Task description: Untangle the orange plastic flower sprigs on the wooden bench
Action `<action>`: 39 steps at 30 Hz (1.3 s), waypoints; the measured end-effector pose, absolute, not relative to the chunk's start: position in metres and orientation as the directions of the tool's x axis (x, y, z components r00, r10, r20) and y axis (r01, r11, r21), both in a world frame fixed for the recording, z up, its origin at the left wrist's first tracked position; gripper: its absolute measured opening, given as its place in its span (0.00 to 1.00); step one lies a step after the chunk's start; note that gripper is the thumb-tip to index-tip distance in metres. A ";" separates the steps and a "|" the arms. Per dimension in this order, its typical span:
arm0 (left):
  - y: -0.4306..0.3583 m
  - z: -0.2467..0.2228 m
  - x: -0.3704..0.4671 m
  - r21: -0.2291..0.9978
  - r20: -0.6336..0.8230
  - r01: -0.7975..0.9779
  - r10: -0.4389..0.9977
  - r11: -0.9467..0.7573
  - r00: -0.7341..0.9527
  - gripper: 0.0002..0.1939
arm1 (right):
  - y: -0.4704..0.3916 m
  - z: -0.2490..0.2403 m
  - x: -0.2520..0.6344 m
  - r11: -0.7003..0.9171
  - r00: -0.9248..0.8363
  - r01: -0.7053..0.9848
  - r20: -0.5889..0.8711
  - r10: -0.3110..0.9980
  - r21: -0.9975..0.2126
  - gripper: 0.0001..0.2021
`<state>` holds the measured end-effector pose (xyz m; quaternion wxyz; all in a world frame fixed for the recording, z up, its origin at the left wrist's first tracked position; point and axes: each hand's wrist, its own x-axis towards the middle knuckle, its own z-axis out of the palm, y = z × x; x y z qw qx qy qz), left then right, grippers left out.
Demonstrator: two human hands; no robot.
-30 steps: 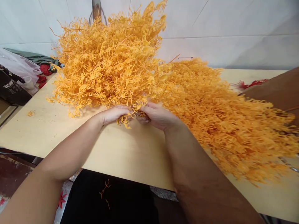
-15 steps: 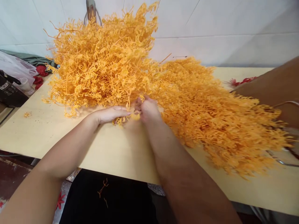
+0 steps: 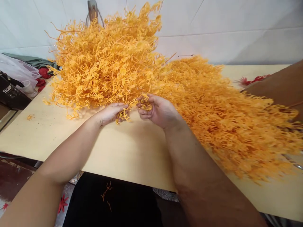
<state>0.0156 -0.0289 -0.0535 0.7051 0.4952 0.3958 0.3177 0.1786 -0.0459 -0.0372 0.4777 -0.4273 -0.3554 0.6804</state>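
Note:
A large heap of orange-yellow artificial flower sprays (image 3: 104, 63) stands on the table in front of me. My left hand (image 3: 111, 114) is closed on a small orange sprig (image 3: 123, 116) at the heap's front edge, its fingertips partly hidden. Just to the right, my right hand (image 3: 158, 110) has its fingers curled around orange flower bits (image 3: 145, 103). The two hands are a short gap apart, above the tabletop. A second spread of orange sprays (image 3: 227, 116) lies to the right, reaching behind my right forearm.
The pale wooden table (image 3: 127, 151) runs along a tiled wall (image 3: 213, 28). At the left are a black box (image 3: 11, 91), a clear cup (image 3: 28, 88) and red flowers (image 3: 44, 72). A brown object (image 3: 276, 85) sits at the right. Orange scraps (image 3: 106, 190) lie on my black clothing.
My right hand has moved to the right, away from my left, and turned so its curled fingers show. My left hand has shifted slightly up and left.

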 end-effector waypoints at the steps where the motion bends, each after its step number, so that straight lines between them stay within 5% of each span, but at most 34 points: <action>1: -0.029 -0.053 0.016 0.950 -0.245 -0.056 0.843 0.308 0.478 0.09 | -0.046 -0.038 0.180 -0.303 -0.197 -0.337 -0.248 0.949 -0.891 0.07; 8: -0.029 -0.055 0.021 0.973 -0.198 -0.026 0.891 0.229 0.409 0.10 | -0.052 -0.045 0.174 -0.090 -0.379 -0.094 -0.048 0.924 -0.992 0.18; 14: -0.033 -0.051 0.025 0.972 -0.228 0.145 0.900 0.187 0.371 0.12 | -0.052 -0.043 0.160 0.249 -0.078 0.129 0.240 0.968 -0.960 0.11; 17: -0.033 -0.051 0.026 0.974 -0.221 0.131 0.892 0.183 0.394 0.14 | -0.046 -0.051 0.163 0.158 0.021 0.143 0.162 0.987 -0.977 0.14; 26: -0.033 -0.053 0.036 0.972 -0.229 0.146 0.866 0.183 0.445 0.14 | -0.029 -0.060 0.157 -0.219 0.225 -0.221 -0.268 0.937 -0.950 0.17; 39: -0.028 -0.053 0.026 0.952 -0.291 0.054 0.836 0.301 0.466 0.08 | -0.024 -0.060 0.144 -0.170 0.225 -0.347 -0.258 0.939 -0.922 0.15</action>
